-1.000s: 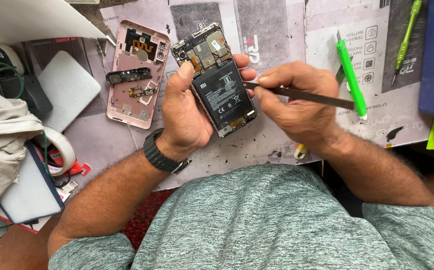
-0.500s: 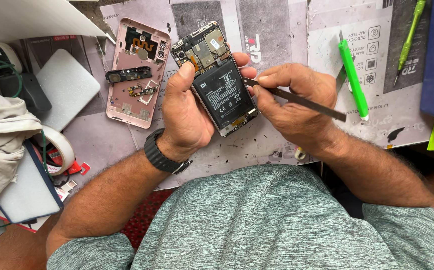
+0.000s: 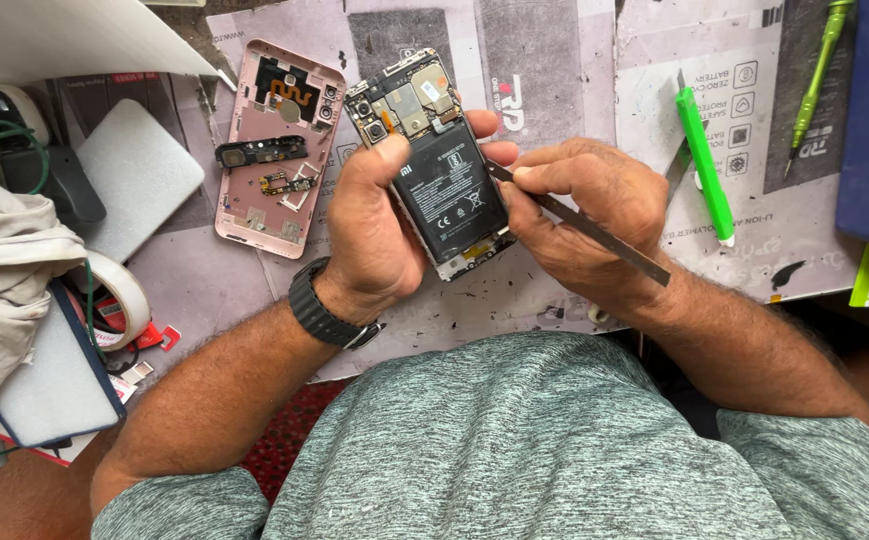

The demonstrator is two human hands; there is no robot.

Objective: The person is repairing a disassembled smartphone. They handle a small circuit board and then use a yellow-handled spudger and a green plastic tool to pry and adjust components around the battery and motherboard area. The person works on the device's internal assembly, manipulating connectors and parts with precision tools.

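Left hand (image 3: 374, 235) clasping opened phone with glossy black rectangular battery (image 3: 434, 165); right hand (image 3: 579, 215) fingers pinching thin flat metal pry blade (image 3: 594, 232), tip at battery's three-o'clock edge.

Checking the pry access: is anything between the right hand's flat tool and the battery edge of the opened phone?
Nothing visible. The right hand holds the flat metal tool with its tip at the battery edge; the left hand grips the opposite side.

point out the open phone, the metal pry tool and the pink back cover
open phone (image 3: 446, 190), head view, on its black battery
metal pry tool (image 3: 609, 238), head view, on the flat blade past the right hand's knuckles
pink back cover (image 3: 254, 185), head view, on its inner face
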